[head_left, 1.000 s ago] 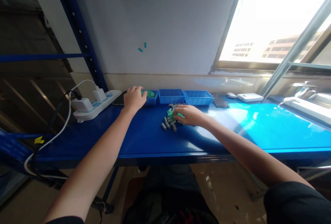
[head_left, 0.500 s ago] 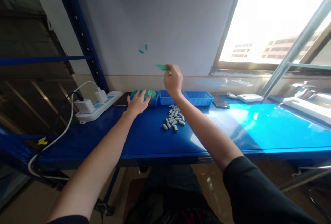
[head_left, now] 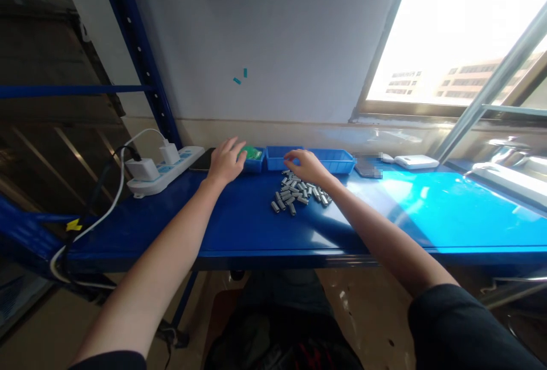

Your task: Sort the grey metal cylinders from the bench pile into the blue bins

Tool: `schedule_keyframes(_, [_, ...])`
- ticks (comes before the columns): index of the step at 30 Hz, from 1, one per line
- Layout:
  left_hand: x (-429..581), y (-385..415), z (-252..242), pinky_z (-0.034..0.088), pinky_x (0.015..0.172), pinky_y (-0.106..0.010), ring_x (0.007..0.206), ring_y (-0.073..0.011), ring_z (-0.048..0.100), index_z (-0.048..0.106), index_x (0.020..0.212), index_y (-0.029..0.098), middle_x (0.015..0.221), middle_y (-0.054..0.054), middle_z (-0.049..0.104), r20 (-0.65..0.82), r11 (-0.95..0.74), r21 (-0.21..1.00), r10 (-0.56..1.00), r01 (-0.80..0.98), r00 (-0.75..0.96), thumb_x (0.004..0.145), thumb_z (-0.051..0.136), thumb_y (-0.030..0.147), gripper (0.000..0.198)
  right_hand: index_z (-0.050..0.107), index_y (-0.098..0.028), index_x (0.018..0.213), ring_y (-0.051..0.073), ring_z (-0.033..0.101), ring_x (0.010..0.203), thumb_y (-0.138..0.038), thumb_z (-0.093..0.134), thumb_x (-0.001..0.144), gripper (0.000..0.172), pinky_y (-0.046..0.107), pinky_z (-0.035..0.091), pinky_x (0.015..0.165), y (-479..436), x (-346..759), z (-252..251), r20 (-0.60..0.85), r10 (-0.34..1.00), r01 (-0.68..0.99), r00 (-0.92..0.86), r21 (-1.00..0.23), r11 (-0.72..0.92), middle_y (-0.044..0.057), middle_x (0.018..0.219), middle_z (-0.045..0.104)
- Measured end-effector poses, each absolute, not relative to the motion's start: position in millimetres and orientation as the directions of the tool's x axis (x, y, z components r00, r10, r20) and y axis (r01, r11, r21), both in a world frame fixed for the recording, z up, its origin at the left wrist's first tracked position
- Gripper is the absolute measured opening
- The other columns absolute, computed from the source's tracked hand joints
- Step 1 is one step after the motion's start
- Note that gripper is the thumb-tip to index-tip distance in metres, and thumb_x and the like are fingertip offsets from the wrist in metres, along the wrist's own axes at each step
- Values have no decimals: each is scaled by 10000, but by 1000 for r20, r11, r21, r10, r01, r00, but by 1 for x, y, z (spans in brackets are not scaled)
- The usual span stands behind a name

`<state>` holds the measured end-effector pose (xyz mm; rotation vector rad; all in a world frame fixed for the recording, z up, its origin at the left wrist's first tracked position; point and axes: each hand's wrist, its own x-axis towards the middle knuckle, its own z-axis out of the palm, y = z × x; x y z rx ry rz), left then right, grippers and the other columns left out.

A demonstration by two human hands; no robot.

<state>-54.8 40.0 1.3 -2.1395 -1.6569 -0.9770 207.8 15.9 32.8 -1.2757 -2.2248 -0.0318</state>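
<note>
My left hand [head_left: 226,162] is at the left blue bin [head_left: 255,167], its fingers spread and nothing held in them. Green, shiny film-like pieces [head_left: 251,153] lie in that bin, partly hidden behind the hand. My right hand [head_left: 308,167] hovers over the far side of a pile of small silvery cylinders [head_left: 293,194], in front of the middle blue bin [head_left: 276,160]. Its fingers are bent, thumb and fingertips slightly apart, and I see nothing between them. Part of the pile is hidden under this hand.
A third blue bin [head_left: 339,163] stands to the right, with a dark flat phone-like object [head_left: 367,167] and a white box [head_left: 416,162] beyond it. At the left are a white power strip [head_left: 182,160] with plugs and a dark flat object [head_left: 202,161]. A wall rises behind.
My right hand has come down from in front of the wall to the cylinders; the green piece it held no longer shows in it. My left hand has lifted slightly off the green pieces.
</note>
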Motion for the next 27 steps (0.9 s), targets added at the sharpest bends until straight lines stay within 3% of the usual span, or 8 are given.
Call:
schedule_keyframes(5, [-22, 27, -2, 231, 1122, -559, 1375, -305, 344, 618, 1245, 253, 1435, -85, 488, 585, -383, 64, 762, 921, 276, 950, 388, 408, 405, 711, -162, 1057, 198, 655, 895, -302, 541, 890, 277, 274, 463, 808, 17, 243, 26, 475, 839, 831, -264, -329, 448, 69, 959, 729])
schedule_keyframes(7, [-12, 20, -3, 310, 1094, -499, 1299, -292, 431, 640, 1201, 211, 1330, -110, 566, 605, -476, 59, 716, 877, 348, 953, 383, 386, 398, 702, -163, 1087, 193, 655, 849, -311, 523, 898, 300, 269, 466, 763, 20, 254, 30, 458, 868, 844, -193, -374, 385, 66, 930, 728])
schedule_keyframes(10, [3, 10, -2, 427, 1009, -383, 1151, -239, 549, 646, 1163, 178, 1195, -98, 633, 540, -657, 118, 672, 745, 507, 960, 347, 323, 390, 705, -178, 1091, 202, 653, 832, -314, 534, 888, 299, 274, 465, 739, 24, 262, 29, 355, 910, 874, -215, -346, 342, 64, 935, 728])
schedule_keyframes(14, [23, 11, -4, 455, 985, -350, 1128, -227, 571, 624, 1178, 173, 1227, -92, 619, 407, -743, 177, 652, 645, 639, 957, 335, 312, 390, 733, -207, 1016, 217, 651, 893, -306, 543, 886, 251, 272, 467, 769, 28, 262, 12, 206, 924, 889, -320, -272, 369, 64, 973, 722])
schedule_keyframes(18, [44, 31, -10, 401, 1056, -380, 1217, -258, 520, 576, 1258, 131, 1291, -135, 580, 329, -737, 224, 673, 638, 662, 961, 323, 434, 494, 714, -178, 1078, 209, 630, 946, -305, 564, 890, 272, 288, 463, 875, 28, 263, -10, 290, 873, 858, -391, -229, 460, 105, 1032, 659])
schedule_keyframes(23, [59, 48, -23, 256, 1156, -426, 1384, -282, 349, 451, 1414, 149, 1483, -142, 411, 192, -683, 287, 728, 672, 658, 955, 257, 533, 629, 653, -141, 1174, 209, 607, 1014, -274, 582, 879, 331, 300, 453, 925, 23, 267, -22, 365, 848, 830, -384, -266, 490, 106, 1045, 628])
schedule_keyframes(27, [55, 44, -25, 227, 1174, -368, 1396, -245, 339, 466, 1406, 139, 1491, -127, 412, 149, -672, 354, 727, 651, 670, 955, 247, 515, 627, 582, -119, 1265, 248, 563, 1144, -390, 535, 911, 448, 339, 421, 995, 27, 261, -23, 360, 863, 859, -354, -240, 452, 155, 1206, 591])
